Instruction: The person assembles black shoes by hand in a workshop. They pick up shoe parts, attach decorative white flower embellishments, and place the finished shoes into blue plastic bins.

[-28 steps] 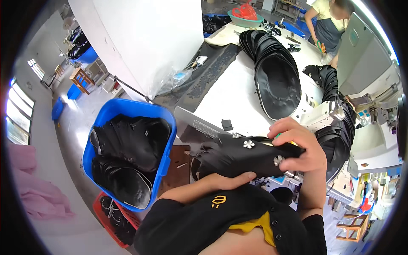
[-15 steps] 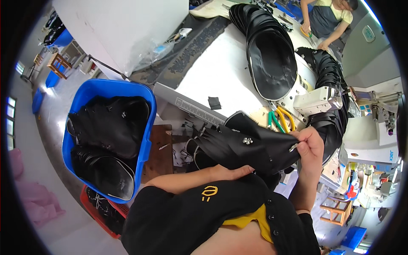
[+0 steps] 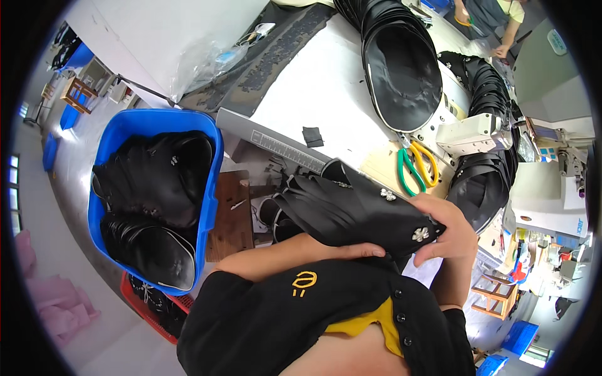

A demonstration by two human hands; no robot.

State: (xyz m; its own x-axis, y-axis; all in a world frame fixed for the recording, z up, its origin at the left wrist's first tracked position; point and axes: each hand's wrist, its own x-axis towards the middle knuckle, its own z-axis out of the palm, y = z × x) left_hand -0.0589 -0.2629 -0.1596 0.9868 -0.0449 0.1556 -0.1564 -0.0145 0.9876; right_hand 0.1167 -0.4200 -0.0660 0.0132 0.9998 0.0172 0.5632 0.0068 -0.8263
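I hold a stack of black shoe uppers [image 3: 351, 216] in front of my chest, its layers fanned out at the left end. Shiny flower-shaped ornaments [image 3: 421, 234] sit on the top piece near its right end. My right hand [image 3: 453, 227] wraps round that end, fingers behind and thumb below. Under the lower edge lies my left hand [image 3: 357, 251], with its thumb showing and its other fingers hidden by the stack. Just beyond my right hand, scissors with green and yellow handles [image 3: 411, 170] rest on the table.
A blue basket [image 3: 210, 219] full of black uppers stands at left, above a red basket [image 3: 153, 323]. On the white table [image 3: 301, 78] are a long row of nested uppers [image 3: 404, 81], a black scrap [image 3: 312, 136] and a sewing machine [image 3: 473, 135]. A co-worker's hand [image 3: 501, 51] shows far right.
My right hand has gone from pinching the stack's right end to wrapping round it. The stack has tilted, its right end lower, and a second ornament now shows clearly. The view has shifted slightly.
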